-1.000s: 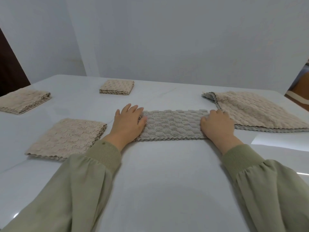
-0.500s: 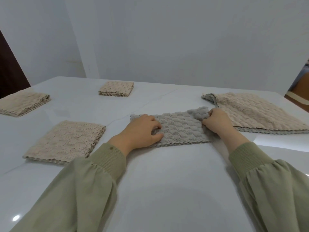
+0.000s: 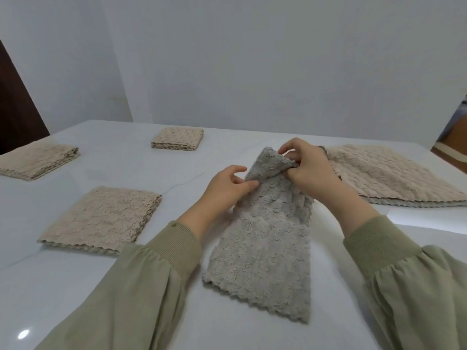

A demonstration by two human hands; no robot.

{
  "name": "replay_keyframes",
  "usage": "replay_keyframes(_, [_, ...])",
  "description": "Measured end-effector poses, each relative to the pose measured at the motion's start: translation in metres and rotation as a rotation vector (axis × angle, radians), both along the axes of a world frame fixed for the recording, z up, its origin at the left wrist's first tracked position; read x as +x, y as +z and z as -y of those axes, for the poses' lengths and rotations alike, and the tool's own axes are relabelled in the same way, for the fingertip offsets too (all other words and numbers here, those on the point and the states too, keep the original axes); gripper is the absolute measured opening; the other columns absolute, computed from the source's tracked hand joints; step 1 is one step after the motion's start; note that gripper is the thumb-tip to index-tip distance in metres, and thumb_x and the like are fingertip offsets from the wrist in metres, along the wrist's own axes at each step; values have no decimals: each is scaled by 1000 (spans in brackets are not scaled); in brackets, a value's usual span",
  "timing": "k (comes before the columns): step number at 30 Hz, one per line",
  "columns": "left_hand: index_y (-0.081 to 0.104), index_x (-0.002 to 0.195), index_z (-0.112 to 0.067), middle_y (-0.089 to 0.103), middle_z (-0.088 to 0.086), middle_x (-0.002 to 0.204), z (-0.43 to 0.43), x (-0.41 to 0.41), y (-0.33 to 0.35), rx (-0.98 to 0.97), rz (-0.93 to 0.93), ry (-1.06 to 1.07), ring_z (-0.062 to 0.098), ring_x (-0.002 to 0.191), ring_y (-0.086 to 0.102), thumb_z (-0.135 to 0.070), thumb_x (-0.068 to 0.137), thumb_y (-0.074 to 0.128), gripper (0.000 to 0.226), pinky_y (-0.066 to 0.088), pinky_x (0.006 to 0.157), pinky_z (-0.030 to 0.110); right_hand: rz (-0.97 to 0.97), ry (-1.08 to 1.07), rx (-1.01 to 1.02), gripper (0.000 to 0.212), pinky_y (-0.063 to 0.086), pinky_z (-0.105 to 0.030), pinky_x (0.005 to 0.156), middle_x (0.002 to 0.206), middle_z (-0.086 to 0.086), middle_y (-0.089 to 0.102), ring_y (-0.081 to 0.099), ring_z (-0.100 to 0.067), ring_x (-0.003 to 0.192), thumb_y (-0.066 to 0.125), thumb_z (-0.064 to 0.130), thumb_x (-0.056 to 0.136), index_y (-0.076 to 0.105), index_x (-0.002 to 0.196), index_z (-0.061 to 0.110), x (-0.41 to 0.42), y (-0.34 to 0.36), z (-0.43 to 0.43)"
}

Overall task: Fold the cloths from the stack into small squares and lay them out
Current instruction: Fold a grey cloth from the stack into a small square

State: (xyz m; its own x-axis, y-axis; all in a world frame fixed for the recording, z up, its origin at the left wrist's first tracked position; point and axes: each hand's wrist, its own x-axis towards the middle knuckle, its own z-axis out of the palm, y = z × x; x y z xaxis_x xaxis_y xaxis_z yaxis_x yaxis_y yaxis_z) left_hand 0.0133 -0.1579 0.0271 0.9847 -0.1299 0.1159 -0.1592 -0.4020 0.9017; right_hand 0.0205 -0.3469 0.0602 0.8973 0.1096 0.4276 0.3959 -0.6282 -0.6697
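Observation:
A grey textured cloth (image 3: pixel 262 251), folded into a long strip, hangs from both hands with its far end raised and its near end trailing toward me over the white table (image 3: pixel 252 332). My left hand (image 3: pixel 227 188) pinches the strip's left edge near the top. My right hand (image 3: pixel 310 170) grips the bunched top end. The stack of unfolded beige cloths (image 3: pixel 389 178) lies flat at the right, just behind my right hand.
Three folded beige squares lie on the table: one near left (image 3: pixel 103 218), one far left (image 3: pixel 38 160), one at the back centre (image 3: pixel 178 138). A white wall stands behind the table. A chair (image 3: pixel 452 145) shows at the right edge.
The grey strip lay flat crosswise under both hands. Now both hands have lifted it and turned it lengthwise, the near end hanging toward me.

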Motion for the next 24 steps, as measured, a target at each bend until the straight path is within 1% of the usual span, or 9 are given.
replay_keyframes(2, [59, 118, -22, 67, 1, 79, 3, 4, -7, 67, 4, 53, 8, 66, 61, -23, 81, 69, 38, 42, 57, 16, 77, -34, 48, 40, 48, -30, 74, 93, 1, 66, 61, -16, 90, 50, -9, 78, 51, 102, 23, -2, -4, -6])
replay_keyframes(4, [56, 124, -21, 67, 3, 85, 0, 5, -12, 163, 40, 184, 16, 78, 62, -21, 81, 64, 43, 43, 65, 23, 179, -157, 22, 39, 42, -29, 88, 110, -2, 62, 55, -18, 106, 52, -3, 83, 49, 116, 17, -3, -14, -9])
replay_keyframes(7, [34, 142, -21, 58, 6, 116, -10, 5, -15, 475, 199, 313, 24, 105, 53, -24, 86, 54, 60, 43, 81, 32, 158, -276, -136, 47, 32, -34, 103, 132, -8, 51, 41, -24, 125, 51, 5, 89, 39, 135, 9, -3, -33, -5])
replay_keyframes(10, [21, 148, -19, 35, 7, 147, -13, 5, -17, 692, 371, 188, 27, 133, 30, -32, 94, 44, 60, 31, 107, 40, 40, -243, -191, 50, 24, -35, 111, 142, -8, 42, 32, -23, 134, 48, 16, 94, 32, 142, 10, -5, -41, -5])
replay_keyframes(12, [16, 150, -24, 15, 3, 157, -13, 8, -22, 852, 259, 26, 25, 144, 11, -42, 98, 32, 57, 16, 116, 44, -42, -151, -285, 51, 20, -41, 115, 145, -6, 39, 30, -22, 136, 46, 28, 96, 31, 143, 14, -4, -44, -9])
replay_keyframes(15, [8, 150, -30, -1, -3, 159, -14, 13, -30, 979, 22, -85, 23, 146, -3, -52, 98, 20, 58, 4, 115, 49, -289, -34, -634, 57, 5, -50, 115, 156, -3, 20, 15, -19, 143, 34, 47, 96, 24, 146, 21, -2, -55, -14])
replay_keyframes(17, [13, 150, -29, 8, -2, 159, -16, 15, -30, 915, 58, -55, 23, 145, 7, -53, 97, 25, 59, 10, 116, 49, -320, -41, -619, 60, 3, -50, 114, 157, -1, 16, 12, -19, 144, 36, 48, 95, 23, 147, 22, 1, -58, -10])
replay_keyframes(21, [33, 143, -16, 42, 11, 140, -24, 27, -26, 621, 157, 241, 29, 127, 37, -36, 97, 35, 50, 34, 101, 40, -146, -251, -402, 52, 23, -49, 113, 147, -11, 38, 33, -27, 135, 41, 37, 95, 38, 139, 11, 13, -57, 0])
replay_keyframes(24, [53, 129, -15, 52, 11, 128, -25, 41, -24, 686, 116, 384, 31, 120, 40, -37, 97, 34, 43, 35, 94, 40, -167, -393, -399, 48, 32, -45, 105, 135, -15, 49, 41, -33, 125, 37, 38, 97, 49, 130, 5, 24, -56, -1])
